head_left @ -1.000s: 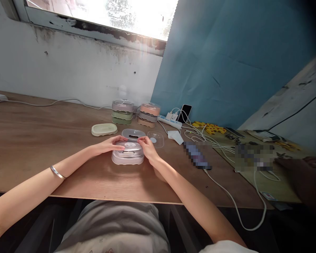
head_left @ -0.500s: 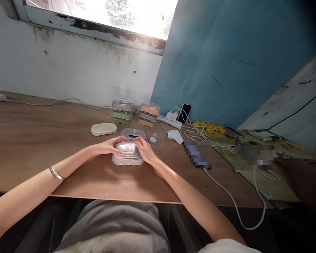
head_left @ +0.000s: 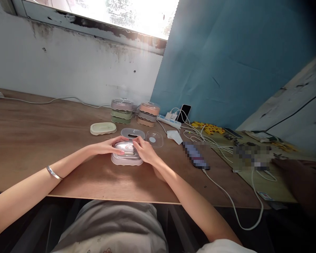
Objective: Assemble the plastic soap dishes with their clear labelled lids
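A small pale pink oval box (head_left: 126, 161) with a scalloped lower rim and a clear, shiny lid rests on the table in front of me. My left hand (head_left: 109, 146) grips its left side, thumb at the front and fingers over the far edge. From the right, my right hand (head_left: 145, 150) closes on the lid's far right edge; some of its fingers are hidden. Just behind the box lies a translucent oval piece with a slot (head_left: 139, 133). A clear flat piece with a white round spot (head_left: 158, 136) is to the right, and a cream oval tray (head_left: 103, 128) to the left.
Two stacks of similar oval boxes, one green and lilac (head_left: 121, 115), one peach and grey (head_left: 148, 114), stand near the wall. On the right are a power strip (head_left: 171, 122), tangled white cables, a leaning phone (head_left: 184, 114) and a charging phone (head_left: 196, 156). Another person's dark hand (head_left: 287, 167) shows far right.
Both hands keep nearly the same hold on the box. The whole view has shifted very slightly; nothing else has visibly moved.
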Tool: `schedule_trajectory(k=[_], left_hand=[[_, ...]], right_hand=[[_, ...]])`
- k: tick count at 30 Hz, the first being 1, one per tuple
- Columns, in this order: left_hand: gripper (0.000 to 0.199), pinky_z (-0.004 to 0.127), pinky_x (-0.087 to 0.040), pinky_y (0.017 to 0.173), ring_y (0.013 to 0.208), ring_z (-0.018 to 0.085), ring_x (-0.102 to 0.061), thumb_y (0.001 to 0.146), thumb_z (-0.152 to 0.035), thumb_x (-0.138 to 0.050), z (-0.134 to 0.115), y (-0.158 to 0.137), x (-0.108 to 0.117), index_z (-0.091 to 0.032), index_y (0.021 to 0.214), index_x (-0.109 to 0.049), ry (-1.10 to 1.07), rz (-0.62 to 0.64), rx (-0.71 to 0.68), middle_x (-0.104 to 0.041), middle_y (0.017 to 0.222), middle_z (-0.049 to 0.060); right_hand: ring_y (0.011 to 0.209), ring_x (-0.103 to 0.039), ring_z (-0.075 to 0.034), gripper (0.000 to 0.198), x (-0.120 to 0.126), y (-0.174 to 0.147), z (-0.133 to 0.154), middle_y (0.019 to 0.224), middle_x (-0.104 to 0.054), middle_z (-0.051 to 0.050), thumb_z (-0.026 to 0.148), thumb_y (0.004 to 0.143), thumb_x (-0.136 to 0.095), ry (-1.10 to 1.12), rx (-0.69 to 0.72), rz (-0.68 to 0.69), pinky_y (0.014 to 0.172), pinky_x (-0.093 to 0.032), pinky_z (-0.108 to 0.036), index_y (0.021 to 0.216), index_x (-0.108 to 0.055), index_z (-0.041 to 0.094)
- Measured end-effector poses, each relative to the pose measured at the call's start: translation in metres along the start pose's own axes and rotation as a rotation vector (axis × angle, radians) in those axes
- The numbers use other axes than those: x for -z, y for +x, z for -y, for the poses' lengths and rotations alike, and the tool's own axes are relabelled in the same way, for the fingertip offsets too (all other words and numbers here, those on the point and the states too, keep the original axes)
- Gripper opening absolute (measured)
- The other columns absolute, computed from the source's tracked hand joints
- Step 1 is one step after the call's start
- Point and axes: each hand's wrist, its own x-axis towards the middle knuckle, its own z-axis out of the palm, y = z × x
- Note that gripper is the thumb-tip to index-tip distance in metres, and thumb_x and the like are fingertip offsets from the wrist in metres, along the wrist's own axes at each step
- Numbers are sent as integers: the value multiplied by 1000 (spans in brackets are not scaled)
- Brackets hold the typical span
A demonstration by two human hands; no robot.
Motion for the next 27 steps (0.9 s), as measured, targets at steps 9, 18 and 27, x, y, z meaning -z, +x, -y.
schedule_trajectory(k=[9, 18, 27], left_hand=[[63, 39, -40, 101, 124, 27, -44, 77, -41, -67, -5, -1, -1, -28, 133, -40, 6, 4, 3, -47, 134, 6], [65, 37, -42, 99, 123, 27, -47, 75, -40, -69, -8, -1, -2, -27, 131, -40, 13, -3, 29, -48, 133, 6], [63, 36, -42, 98, 123, 27, -46, 77, -38, -69, -9, -3, 0, -27, 132, -41, 0, 5, 13, -48, 134, 5]], right_hand=[[81, -61, -25, 20, 7, -1, 4, 84, -67, -6, 36, 91, -39, -42, -1, 7, 70, -38, -30, 93, -53, 22], [93, -61, -28, 20, 5, -1, 1, 98, -66, -11, 39, 90, -43, -54, 3, 32, 75, -38, -33, 97, -49, 21], [110, -56, -25, 38, 10, -3, 2, 119, -59, -12, 48, 91, -43, 29, 67, 144, 89, -42, -37, 114, -50, 19]])
